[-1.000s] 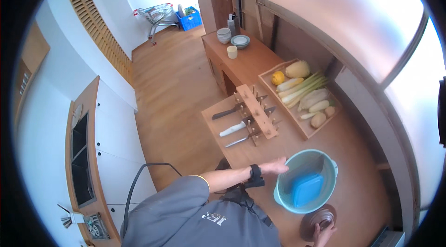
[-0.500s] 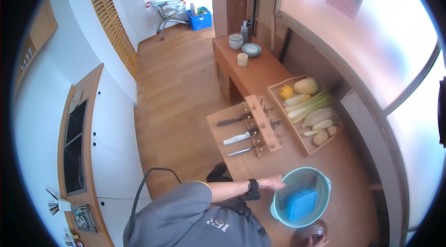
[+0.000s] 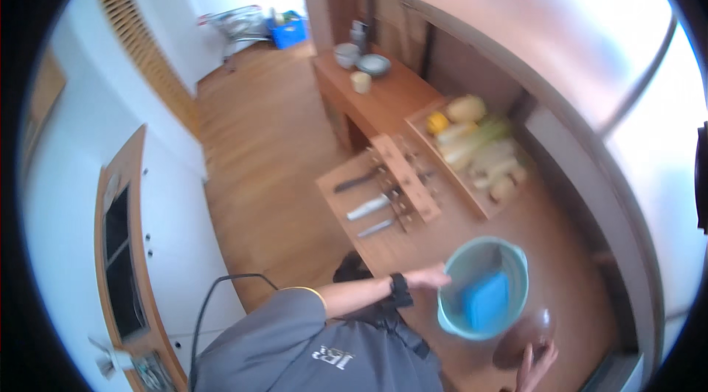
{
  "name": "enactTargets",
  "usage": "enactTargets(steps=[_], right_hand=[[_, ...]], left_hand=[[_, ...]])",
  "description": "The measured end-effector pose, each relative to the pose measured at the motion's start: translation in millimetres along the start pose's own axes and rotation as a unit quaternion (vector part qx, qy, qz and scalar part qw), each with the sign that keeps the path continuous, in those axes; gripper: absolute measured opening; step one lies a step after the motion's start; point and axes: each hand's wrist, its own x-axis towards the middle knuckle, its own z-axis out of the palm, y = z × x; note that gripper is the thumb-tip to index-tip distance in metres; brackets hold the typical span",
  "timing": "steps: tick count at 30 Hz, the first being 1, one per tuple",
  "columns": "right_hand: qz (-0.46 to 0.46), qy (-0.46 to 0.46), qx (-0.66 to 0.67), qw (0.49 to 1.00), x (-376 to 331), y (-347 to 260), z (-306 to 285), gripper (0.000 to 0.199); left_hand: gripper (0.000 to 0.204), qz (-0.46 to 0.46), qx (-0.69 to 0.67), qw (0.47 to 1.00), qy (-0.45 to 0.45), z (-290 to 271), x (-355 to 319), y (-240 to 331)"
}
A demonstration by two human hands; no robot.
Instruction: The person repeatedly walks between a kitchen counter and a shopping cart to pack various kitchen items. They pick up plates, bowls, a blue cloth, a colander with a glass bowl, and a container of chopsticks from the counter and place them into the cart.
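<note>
My left hand [image 3: 428, 276] holds the left rim of a pale aqua plastic basin [image 3: 448, 318] with two side handles. Inside the basin lies a bright blue rectangular thing [image 3: 487, 301], with a greyish sheet-like thing behind it. At the near right of the basin, my right hand [image 3: 537, 368] has its fingers curled on the edge of a glossy dark brown round thing [image 3: 525, 338], a bowl or a lid; blur hides which. This brown thing is tilted and close to the basin's near rim.
A wooden knife rack [image 3: 405, 178] with several knives stands beyond the basin. Right of it, a wooden tray [image 3: 483, 204] holds vegetables. Bowls [image 3: 374, 64] and a cream cup [image 3: 361, 82] stand on the far brown desk [image 3: 398, 101]. White cabinets [image 3: 173, 244] line the left.
The brown round thing has risen and moved right and away from me with my right hand, showing more of itself. My left hand stays at the basin's rim. The whole view has shifted and blurred.
</note>
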Motion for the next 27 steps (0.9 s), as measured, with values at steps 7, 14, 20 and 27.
enactTargets(steps=[7,14,20,27], right_hand=[[-0.019,-0.003,-0.005,1.0,48.0,-114.4,14.6,0.051],[-0.068,-0.096,0.025,0.993,74.3,-157.8,48.6,0.054],[-0.073,-0.149,0.019,0.986,83.0,-163.9,77.0,0.053],[-0.037,-0.144,0.03,0.988,80.4,-140.6,79.8,0.055]], left_hand=[[0.03,-0.159,0.144,0.976,-0.033,-13.0,-3.3,25.9],[0.038,-0.166,0.111,0.98,-0.017,-3.7,-8.6,39.0],[0.045,-0.145,0.127,0.981,0.019,-6.8,-17.0,44.9],[0.051,-0.129,0.094,0.987,-0.011,-7.9,-18.2,68.5]])
